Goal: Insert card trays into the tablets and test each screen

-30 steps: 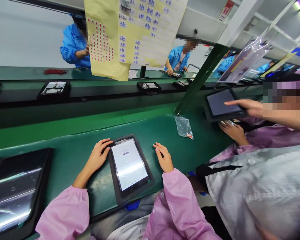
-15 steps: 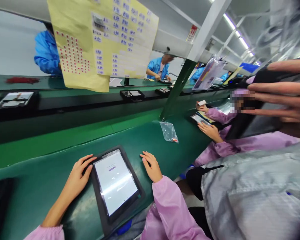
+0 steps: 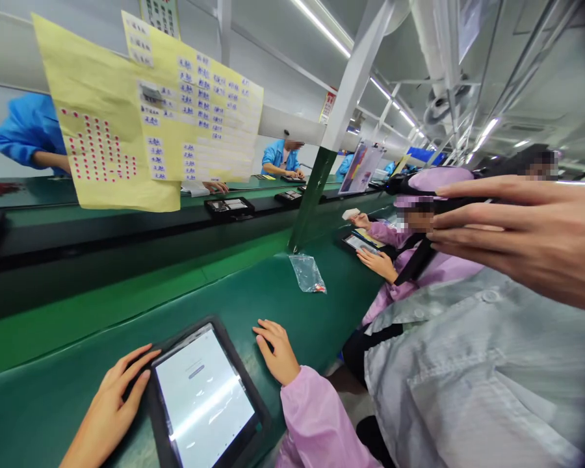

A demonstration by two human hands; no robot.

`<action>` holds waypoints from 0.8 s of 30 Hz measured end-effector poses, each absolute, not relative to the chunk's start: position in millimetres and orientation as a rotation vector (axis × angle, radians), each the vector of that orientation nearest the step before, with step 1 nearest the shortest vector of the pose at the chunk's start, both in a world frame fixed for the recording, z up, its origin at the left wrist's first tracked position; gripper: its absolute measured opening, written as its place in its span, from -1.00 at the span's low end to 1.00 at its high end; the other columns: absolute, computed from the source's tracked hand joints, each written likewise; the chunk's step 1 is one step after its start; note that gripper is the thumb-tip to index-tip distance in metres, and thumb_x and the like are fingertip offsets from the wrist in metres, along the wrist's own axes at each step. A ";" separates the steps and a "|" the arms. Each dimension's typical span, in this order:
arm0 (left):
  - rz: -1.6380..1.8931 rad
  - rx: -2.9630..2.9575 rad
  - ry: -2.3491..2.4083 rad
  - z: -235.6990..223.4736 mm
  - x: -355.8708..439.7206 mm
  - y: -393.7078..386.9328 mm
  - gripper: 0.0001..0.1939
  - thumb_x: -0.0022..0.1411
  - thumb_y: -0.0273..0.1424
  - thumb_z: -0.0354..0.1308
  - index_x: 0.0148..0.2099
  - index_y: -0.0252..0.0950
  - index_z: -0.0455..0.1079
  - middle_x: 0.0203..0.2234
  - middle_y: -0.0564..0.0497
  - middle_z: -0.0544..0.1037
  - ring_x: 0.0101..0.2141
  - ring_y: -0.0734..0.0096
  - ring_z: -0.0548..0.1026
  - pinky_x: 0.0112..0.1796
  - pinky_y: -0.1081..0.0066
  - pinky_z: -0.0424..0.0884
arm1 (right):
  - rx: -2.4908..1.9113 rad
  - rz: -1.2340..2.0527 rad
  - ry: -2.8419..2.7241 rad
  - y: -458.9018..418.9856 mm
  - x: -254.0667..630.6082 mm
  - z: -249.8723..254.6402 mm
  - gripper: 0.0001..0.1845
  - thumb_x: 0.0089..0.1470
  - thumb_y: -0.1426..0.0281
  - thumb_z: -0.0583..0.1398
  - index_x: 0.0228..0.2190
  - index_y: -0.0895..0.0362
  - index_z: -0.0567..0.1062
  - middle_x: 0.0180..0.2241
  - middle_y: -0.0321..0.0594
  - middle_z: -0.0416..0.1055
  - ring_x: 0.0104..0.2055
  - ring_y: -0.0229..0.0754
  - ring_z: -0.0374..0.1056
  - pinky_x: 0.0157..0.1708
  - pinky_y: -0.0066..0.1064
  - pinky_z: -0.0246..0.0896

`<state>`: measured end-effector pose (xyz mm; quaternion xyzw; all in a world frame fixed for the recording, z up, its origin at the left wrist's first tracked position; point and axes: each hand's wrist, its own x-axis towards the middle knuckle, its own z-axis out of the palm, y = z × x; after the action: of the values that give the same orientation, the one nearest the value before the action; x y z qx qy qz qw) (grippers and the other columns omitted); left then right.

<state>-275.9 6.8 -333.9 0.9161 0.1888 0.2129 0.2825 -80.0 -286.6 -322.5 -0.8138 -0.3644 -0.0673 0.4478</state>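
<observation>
A tablet with a lit white screen [image 3: 202,390] lies in a black frame on the green bench, its lower end cut off by the picture edge. My left hand [image 3: 110,396] rests by the frame's upper left corner, fingertips touching its edge, thumb and fingers apart. To the right of the tablet, my right hand [image 3: 275,351] hovers over or lies on the bench, open, fingers loosely stretched and holding nothing. A pink sleeve [image 3: 312,409] covers my right arm.
A clear plastic bag [image 3: 306,273] lies beyond my right hand, near a green post [image 3: 314,195]. Close on the right stands a person in grey [image 3: 468,364] with a raised hand [image 3: 526,234]. Yellow sheets [image 3: 199,130] hang above a black conveyor [image 3: 102,237] carrying devices.
The view has tilted upward and shifted, so the bench and tablet sit lower and further left. My hands keep their places beside the tablet. The grey-clad person's raised hand appears lower.
</observation>
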 end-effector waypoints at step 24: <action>0.596 2.437 0.423 -381.3 -275.4 30.0 -0.62 0.30 -0.15 -0.05 0.10 -0.03 0.37 0.17 0.00 0.37 0.14 0.06 0.38 0.17 -0.15 0.26 | -2.088 -0.126 -0.842 -282.9 -82.5 -331.6 -0.68 0.24 0.30 0.08 -0.08 -0.01 0.56 0.04 -0.16 0.47 0.15 -0.04 0.31 0.16 0.02 0.20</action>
<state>-275.4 30.0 -381.3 0.9154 0.1589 0.2238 0.2944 -82.5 -282.9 -331.6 -0.8364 -0.3373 -0.0507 0.4291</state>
